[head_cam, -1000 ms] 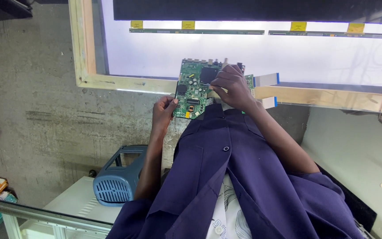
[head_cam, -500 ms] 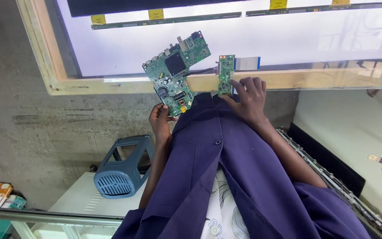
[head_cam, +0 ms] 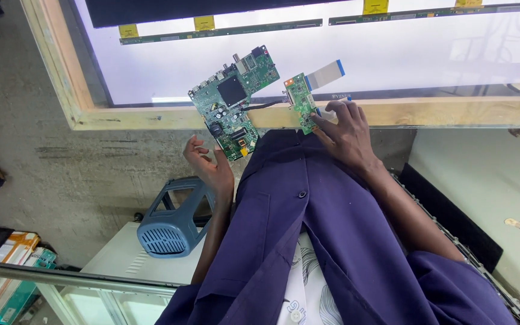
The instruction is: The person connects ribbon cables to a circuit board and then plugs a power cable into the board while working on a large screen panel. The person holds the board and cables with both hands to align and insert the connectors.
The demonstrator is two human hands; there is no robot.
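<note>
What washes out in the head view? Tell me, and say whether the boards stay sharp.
Head view: the backlit white panel glares nearly blank; the large green circuit board and small green circuit board stay sharp; the bottom-left corner blurs behind glass.

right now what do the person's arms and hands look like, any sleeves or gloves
Both hands are bare, with no gloves, rings or watch visible. The left hand and right hand come out of a loose dark blue button-front shirt with sleeves pushed up toward the elbow, leaving the forearms uncovered. A white patterned undershirt shows beneath it.
</note>
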